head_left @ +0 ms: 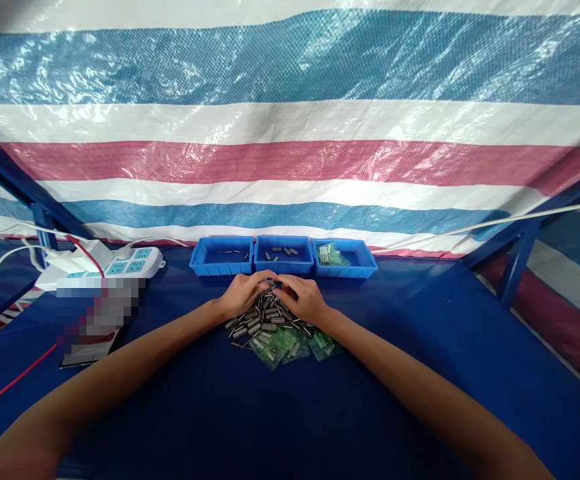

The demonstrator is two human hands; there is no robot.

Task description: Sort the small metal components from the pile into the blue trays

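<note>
A heap of small metal parts (269, 310), grey cylinders mixed with thin dark pins or bits, lies on the blue table in front of me. My left hand (243, 295) rests at the heap's far left edge, and my right hand (304, 298) at its far right edge. Both have curved fingers with a gap between thumb and forefinger, and the forefinger tips nearly meet behind the heap. Neither visibly grips a part, though the heap and fingers partly hide the fingertips. Small clear bags with green contents (281, 345) lie against the heap's near side.
Behind my hands stand three blue bins: the left bin (221, 268) holds a few thin pieces, the middle bin (284, 268) several grey cylinders, the right bin (357, 270) a greenish bag. A white power strip (137, 265) with cables and a partly blurred flat object (90, 350) lie left.
</note>
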